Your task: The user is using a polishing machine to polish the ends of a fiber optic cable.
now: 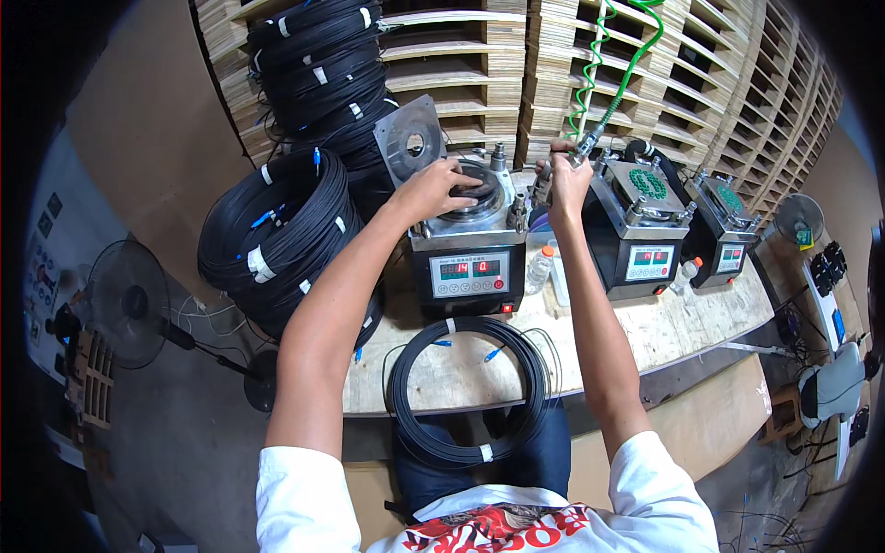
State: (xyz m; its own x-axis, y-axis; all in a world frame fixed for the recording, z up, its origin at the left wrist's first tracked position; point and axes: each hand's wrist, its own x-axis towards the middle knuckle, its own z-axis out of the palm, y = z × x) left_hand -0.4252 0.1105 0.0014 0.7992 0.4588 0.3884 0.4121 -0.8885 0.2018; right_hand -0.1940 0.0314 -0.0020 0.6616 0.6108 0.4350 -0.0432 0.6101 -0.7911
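My left hand (430, 192) reaches to the top of the nearest polishing machine (472, 241). Its fingers are apart, and their tips touch or hover over the round black disc (477, 188) there. Behind that hand a square metal plate (410, 138) with a round hole stands tilted up. My right hand (569, 189) is closed around an air blow gun (586, 147), raised to the right of the same machine. A green air hose (631, 76) runs upward from the gun. A coil of black cable (537, 373) with blue connectors lies at the table's front edge, partly over my lap.
Two more machines (651, 262) (731, 251) stand to the right, bearing plates with green parts. Clear bottles (540, 271) with orange caps stand between machines. Stacked cable coils (277, 244) crowd the left, beside a fan (129, 290). Wooden pallets (452, 69) rise behind the table.
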